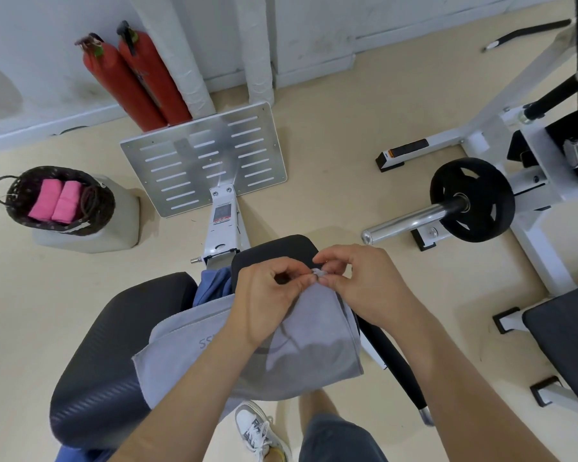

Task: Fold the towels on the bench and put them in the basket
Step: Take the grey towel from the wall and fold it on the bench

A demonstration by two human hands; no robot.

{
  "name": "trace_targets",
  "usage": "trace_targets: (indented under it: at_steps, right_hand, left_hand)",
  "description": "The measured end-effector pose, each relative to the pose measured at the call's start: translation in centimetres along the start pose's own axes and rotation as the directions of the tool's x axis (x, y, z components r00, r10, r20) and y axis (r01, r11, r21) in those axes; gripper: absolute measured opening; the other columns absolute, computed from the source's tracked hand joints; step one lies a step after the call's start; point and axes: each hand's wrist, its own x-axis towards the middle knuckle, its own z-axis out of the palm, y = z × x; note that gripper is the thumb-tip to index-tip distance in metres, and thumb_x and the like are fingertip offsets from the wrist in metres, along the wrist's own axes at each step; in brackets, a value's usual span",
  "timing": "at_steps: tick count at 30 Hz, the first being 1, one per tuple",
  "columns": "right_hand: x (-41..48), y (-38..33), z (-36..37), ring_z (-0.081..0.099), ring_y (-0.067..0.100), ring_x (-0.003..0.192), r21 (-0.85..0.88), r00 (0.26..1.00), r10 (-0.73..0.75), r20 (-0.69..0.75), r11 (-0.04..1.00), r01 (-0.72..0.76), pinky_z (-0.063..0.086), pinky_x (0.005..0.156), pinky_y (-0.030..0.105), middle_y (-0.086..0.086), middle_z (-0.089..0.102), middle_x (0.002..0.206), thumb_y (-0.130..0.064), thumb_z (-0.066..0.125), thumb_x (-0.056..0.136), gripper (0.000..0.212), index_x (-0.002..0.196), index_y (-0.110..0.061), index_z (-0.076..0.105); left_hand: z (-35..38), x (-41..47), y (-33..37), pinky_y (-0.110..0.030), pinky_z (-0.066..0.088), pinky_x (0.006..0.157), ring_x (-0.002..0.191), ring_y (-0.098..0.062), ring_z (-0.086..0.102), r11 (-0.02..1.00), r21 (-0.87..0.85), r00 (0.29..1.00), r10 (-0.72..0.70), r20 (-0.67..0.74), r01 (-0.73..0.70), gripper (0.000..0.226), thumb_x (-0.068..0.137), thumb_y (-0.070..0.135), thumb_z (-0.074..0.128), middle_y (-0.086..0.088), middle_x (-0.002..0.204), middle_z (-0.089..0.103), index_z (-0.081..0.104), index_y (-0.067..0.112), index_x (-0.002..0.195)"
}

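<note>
on the black padded worktop (pixel 107 378) lies the grey towel (pixel 317 328), its far corner clamped in the fingers (pixel 297 280) of left hand (pixel 264 305) and right hand (pixel 364 285); basket (pixel 55 171) with pink towels (pixel 55 201) at left, beige floor (pixel 331 161) all around

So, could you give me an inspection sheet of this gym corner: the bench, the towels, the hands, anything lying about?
Surface: black padded bench with a grey towel draped over it.
Job's things: the grey towel is held up at one edge; a blue towel lies bunched between the pads; the basket sits on a white block and holds two folded pink towels.
Clutter: nothing seen.
Hands: the left hand and right hand both pinch the grey towel's upper edge, close together.
Cables: nothing seen.
Surroundings: two red fire extinguishers by the wall, a slotted metal footplate, a weight plate on a bar.
</note>
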Motion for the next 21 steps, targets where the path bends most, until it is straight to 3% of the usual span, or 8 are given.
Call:
trace_targets:
  at_steps: [3, 7, 10, 13, 16, 19, 21]
  right_hand:
    - [-0.4, -0.3, -0.4, 0.056, 0.003, 0.083, -0.095, 0.999, -0.026, 0.020, 0.995, 0.028, 0.037, 0.075, 0.000, -0.012, 0.061, 0.089, -0.010, 0.066, 0.086, 0.029, 0.112, -0.023, 0.070]
    - [-0.8, -1.0, -0.7, 0.058, 0.013, 0.093, -0.210, 0.995, -0.048, 0.088, 0.976, 0.065, 0.044, 0.084, 0.025, -0.006, 0.066, 0.096, -0.010, 0.059, 0.089, 0.024, 0.107, -0.022, 0.071]
    - [-0.8, -1.2, -0.7, 0.060, 0.014, 0.093, -0.223, 0.997, -0.042, 0.064, 0.973, 0.055, 0.043, 0.082, 0.024, -0.003, 0.067, 0.095, -0.006, 0.056, 0.088, 0.022, 0.100, -0.018, 0.071]
    - [-0.8, -1.3, -0.8, 0.062, 0.016, 0.089, -0.158, 1.000, -0.007, -0.017, 0.987, 0.005, 0.050, 0.086, 0.029, -0.004, 0.063, 0.087, -0.002, 0.055, 0.088, 0.022, 0.094, -0.015, 0.071]
    - [-0.9, -1.5, -1.0, 0.064, 0.017, 0.083, -0.171, 0.998, -0.030, -0.058, 0.985, 0.020, 0.053, 0.085, 0.035, -0.008, 0.060, 0.081, -0.002, 0.056, 0.088, 0.020, 0.093, -0.013, 0.072]
    - [-1.3, -2.2, -1.4, 0.064, 0.017, 0.084, -0.175, 0.996, -0.040, -0.078, 0.984, 0.026, 0.052, 0.085, 0.030, -0.005, 0.062, 0.085, -0.003, 0.056, 0.089, 0.020, 0.096, -0.013, 0.072]
    - [-1.7, -2.9, -1.8, 0.061, 0.012, 0.080, -0.184, 0.995, -0.044, -0.094, 0.983, 0.026, 0.047, 0.077, 0.017, -0.007, 0.063, 0.081, -0.004, 0.056, 0.089, 0.020, 0.093, -0.014, 0.072]
  left_hand:
    - [-1.8, -0.9, -2.1, -0.020, 0.047, 0.070, 0.075, -0.005, 0.060, 0.978, 0.193, 0.991, 0.059, 0.121, -0.082, 0.007, 0.076, 0.027, 0.078, 0.017, 0.075, 0.067, 0.074, 0.021, 0.078]
    - [-5.3, -1.8, -4.9, -0.028, 0.048, 0.073, 0.075, -0.005, 0.060, 0.881, 0.402, 0.950, 0.142, 0.279, -0.250, 0.033, 0.080, 0.051, 0.060, 0.015, 0.079, 0.067, 0.074, 0.022, 0.075]
    - [-7.5, -1.9, -6.0, -0.026, 0.048, 0.076, 0.079, -0.004, 0.060, 0.798, 0.508, 0.920, 0.142, 0.364, -0.324, 0.040, 0.083, 0.056, 0.050, 0.014, 0.085, 0.068, 0.076, 0.025, 0.082]
    - [-9.5, -2.2, -7.1, -0.022, 0.043, 0.073, 0.079, -0.004, 0.055, 0.798, 0.551, 0.921, 0.012, 0.389, -0.243, 0.046, 0.082, 0.060, 0.044, 0.012, 0.086, 0.066, 0.075, 0.026, 0.088]
    - [-11.3, -3.2, -8.0, -0.027, 0.046, 0.072, 0.081, -0.007, 0.056, 0.776, 0.597, 0.918, -0.062, 0.392, -0.202, 0.041, 0.084, 0.057, 0.049, 0.010, 0.089, 0.065, 0.074, 0.025, 0.091]
    - [-12.8, -5.0, -8.0, -0.026, 0.046, 0.071, 0.078, -0.006, 0.055, 0.792, 0.589, 0.919, -0.097, 0.381, -0.161, 0.024, 0.084, 0.043, 0.065, 0.009, 0.088, 0.063, 0.075, 0.021, 0.088]
    - [-13.9, -6.2, -7.7, -0.021, 0.044, 0.068, 0.075, -0.005, 0.056, 0.823, 0.558, 0.936, -0.105, 0.335, -0.107, 0.019, 0.080, 0.041, 0.070, 0.011, 0.085, 0.062, 0.075, 0.023, 0.080]
